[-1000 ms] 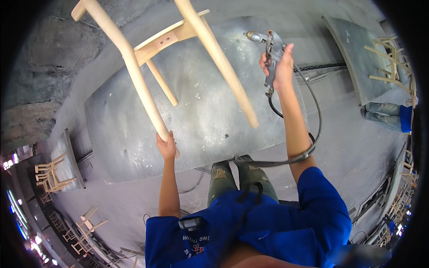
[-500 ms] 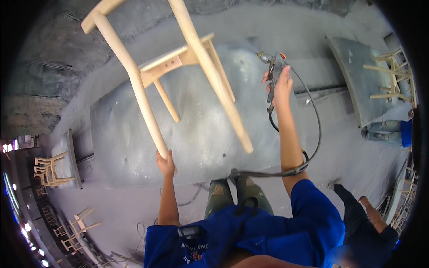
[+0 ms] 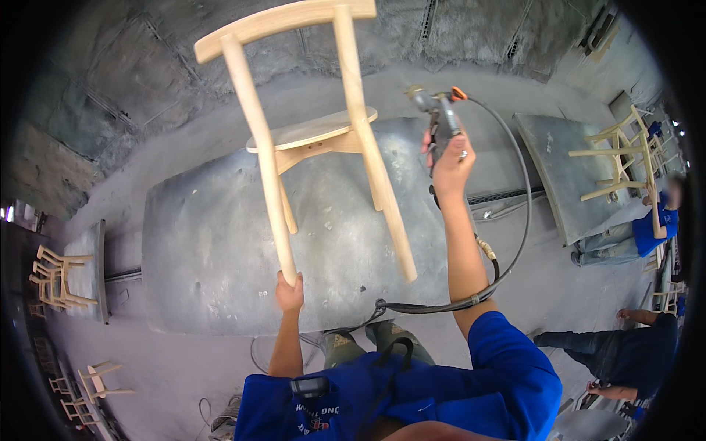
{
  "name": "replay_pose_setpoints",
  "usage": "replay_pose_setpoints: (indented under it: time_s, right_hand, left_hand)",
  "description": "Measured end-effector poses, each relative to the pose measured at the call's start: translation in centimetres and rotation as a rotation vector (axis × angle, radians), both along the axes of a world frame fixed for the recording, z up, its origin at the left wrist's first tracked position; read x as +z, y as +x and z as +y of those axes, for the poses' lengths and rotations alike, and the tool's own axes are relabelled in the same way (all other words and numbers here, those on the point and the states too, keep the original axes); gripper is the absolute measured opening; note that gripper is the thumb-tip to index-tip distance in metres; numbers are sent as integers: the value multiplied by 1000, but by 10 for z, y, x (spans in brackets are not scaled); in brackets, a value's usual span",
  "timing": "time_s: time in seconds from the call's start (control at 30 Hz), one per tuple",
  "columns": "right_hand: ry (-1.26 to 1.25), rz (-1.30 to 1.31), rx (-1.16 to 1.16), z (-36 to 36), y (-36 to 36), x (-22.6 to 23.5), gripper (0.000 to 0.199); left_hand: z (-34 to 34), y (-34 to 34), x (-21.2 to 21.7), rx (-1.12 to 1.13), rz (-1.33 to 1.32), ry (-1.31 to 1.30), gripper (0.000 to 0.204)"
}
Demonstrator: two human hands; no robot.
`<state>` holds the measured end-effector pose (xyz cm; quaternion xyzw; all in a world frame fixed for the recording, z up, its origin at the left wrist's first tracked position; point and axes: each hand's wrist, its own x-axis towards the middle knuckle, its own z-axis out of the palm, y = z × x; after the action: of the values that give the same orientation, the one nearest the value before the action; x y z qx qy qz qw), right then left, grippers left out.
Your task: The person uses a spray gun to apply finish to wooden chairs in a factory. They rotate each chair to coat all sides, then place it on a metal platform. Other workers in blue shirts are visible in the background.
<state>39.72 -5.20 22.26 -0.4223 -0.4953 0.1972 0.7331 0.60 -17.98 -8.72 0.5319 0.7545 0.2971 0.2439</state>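
Since half a second ago, the wooden chair (image 3: pixel 312 134) has swung round, so that more of its back rail and the top of its seat show; the spray gun (image 3: pixel 444 132) has shifted a little toward the chair. The chair is at 11 o'clock, over the big grey table (image 3: pixel 213 242); whether its other legs touch the table cannot be told. The left hand (image 3: pixel 290 292), at 7 o'clock, is closed round the foot of one leg. The right hand (image 3: pixel 451 167), at 2 o'clock, is wrapped round the gun's handle; how far the trigger is pressed cannot be made out. A black hose (image 3: pixel 526 198) loops down from the gun at 3 o'clock.

The table's top is dull and blotchy, with pale flecks and a dark speck toward 6 o'clock. A stained grey wall (image 3: pixel 140 81) runs from 10 to 1 o'clock. Between 2 and 3 o'clock, a second table (image 3: pixel 544 169) bears another chair (image 3: pixel 621 153), a person in blue (image 3: pixel 653 231) beside it; a person in dark clothes (image 3: pixel 636 353) is at 4. More chairs (image 3: pixel 62 278) are at 9.
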Motion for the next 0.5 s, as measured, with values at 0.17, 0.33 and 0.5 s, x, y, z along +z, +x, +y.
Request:
replay_pose_setpoints:
  time_s: [0.17,0.33,0.5]
  right_hand:
    - [51,-241,180,-21,-113,59,80]
    - [-47,-253,278,-39,-184,140,68]
    - [-168,-229,-132,-56,-169,201,67]
  left_hand:
    - [-19,-9,5,-115,-49,-42,47]
    - [-37,-27,17,-277,-80,-144,50]
    - [-45,-47,6,-444,-74,-206,56]
